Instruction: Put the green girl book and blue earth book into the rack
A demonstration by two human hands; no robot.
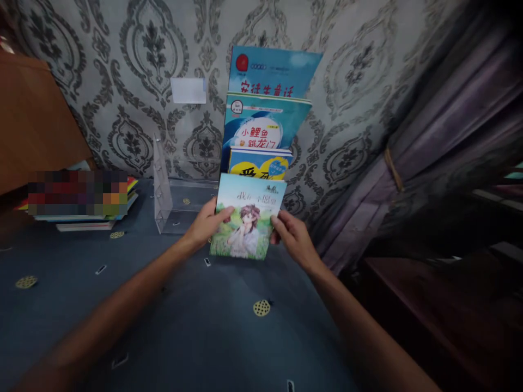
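Both hands hold a light green and blue book (247, 223) with a drawn figure on its cover, upright at the front of a row of books. My left hand (209, 220) grips its left edge, thumb on the cover. At the right edge, my right hand (292, 234) pinches it. Behind it rise a blue and yellow book (261, 162), a teal book (267, 120) and a taller blue book (275, 71). A clear plastic rack (163, 190) shows to the left of my left hand; its part behind the books is hidden.
Stacked books (85, 209) lie at the left on the dark blue cloth (196, 332). A wooden panel (32, 114) stands behind them. A white card (188, 91) is on the patterned wall (155, 43). A tied purple curtain (368, 201) hangs at the right.
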